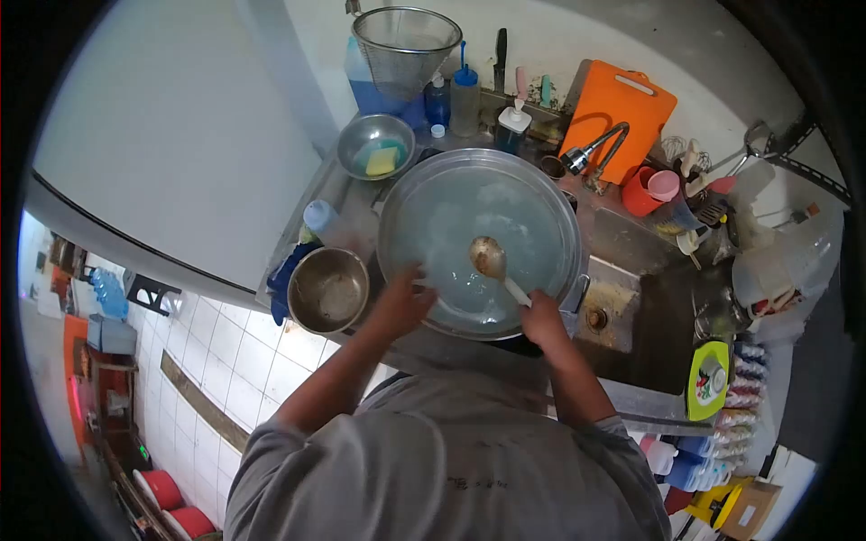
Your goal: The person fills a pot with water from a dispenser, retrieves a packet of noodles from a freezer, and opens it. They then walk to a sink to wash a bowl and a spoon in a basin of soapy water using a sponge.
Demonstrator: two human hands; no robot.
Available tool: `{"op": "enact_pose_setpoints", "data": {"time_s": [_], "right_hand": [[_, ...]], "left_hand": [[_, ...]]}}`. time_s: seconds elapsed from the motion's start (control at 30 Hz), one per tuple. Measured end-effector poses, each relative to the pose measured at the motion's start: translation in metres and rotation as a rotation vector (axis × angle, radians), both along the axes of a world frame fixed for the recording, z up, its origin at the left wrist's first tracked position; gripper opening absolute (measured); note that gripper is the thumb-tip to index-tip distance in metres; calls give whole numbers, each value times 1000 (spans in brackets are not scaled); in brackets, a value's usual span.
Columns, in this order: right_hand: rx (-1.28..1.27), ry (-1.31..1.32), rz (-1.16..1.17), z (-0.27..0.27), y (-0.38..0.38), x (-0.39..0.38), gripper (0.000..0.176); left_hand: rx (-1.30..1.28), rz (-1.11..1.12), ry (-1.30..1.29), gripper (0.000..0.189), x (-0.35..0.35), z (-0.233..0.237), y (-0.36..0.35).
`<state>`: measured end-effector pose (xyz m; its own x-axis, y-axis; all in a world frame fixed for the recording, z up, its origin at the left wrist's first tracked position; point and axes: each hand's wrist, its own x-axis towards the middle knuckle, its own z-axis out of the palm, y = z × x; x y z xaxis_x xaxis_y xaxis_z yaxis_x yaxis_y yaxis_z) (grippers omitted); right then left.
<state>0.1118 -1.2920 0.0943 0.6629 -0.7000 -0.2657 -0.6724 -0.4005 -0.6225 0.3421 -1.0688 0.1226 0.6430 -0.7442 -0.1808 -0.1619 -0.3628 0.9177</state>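
A large round metal basin (570, 207) of cloudy bluish water stands at the sink's left. My right hand (544, 322), at the basin's front right, is closed around the pale handle of a spoon (488, 257). The spoon's wide bowl carries brown stains and is over the water. At the front left of the basin is my left hand (406, 300), its fingers apart and nothing seen in them. Left of that hand is a worn metal bowl (328, 290). Behind it, another metal bowl (347, 149) contains a yellow sponge (382, 162) in greenish liquid.
To the right lies the sink (631, 302) with its drain, below a faucet (591, 155). An orange cutting board (622, 108) leans on the wall. Bottles (465, 95) and a mesh strainer (406, 59) are at the back. Utensils and a red cup (639, 194) crowd the right.
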Motion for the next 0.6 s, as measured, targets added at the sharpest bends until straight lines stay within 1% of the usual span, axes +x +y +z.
{"op": "enact_pose_setpoints", "data": {"time_s": [0.03,0.1,0.13,0.17,0.2,0.23,0.27,0.3,0.33,0.4,0.43,0.5,0.53,0.6], "right_hand": [[80,-34,-44,-5,-2,-1,27],[133,-60,-52,-22,-4,-1,27],[178,-88,-66,-30,-5,-1,27],[182,-88,-73,-22,-3,1,27],[103,-65,-6,-12,-2,-1,27],[24,-39,59,-2,-1,0,28],[26,22,69,1,-1,1,27],[30,27,55,5,1,1,27],[3,23,87,10,2,1,26],[-17,28,110,10,4,2,26],[-10,61,105,9,4,4,25],[-1,98,97,9,2,9,25],[1,143,75,11,2,12,25],[4,191,51,14,1,16,26]], "left_hand": [[17,-22,121,72,-6,-27,-33],[346,-16,-178,79,-17,-50,-101],[352,-20,-176,79,-17,-64,-119],[228,-69,-132,78,-15,-76,-136],[102,-119,-86,78,-13,-88,-148],[103,-130,-84,78,-11,-99,-156],[68,-107,-52,73,-11,-105,-163],[34,-85,-18,68,-10,-112,-167],[37,-98,-11,68,-10,-105,-170],[128,-236,74,62,-1,-80,-171],[133,-246,84,62,7,-95,-174],[122,-335,27,57,25,-147,-185],[122,-340,31,57,31,-161,-187],[184,-410,-61,66,40,-177,-187]]}}
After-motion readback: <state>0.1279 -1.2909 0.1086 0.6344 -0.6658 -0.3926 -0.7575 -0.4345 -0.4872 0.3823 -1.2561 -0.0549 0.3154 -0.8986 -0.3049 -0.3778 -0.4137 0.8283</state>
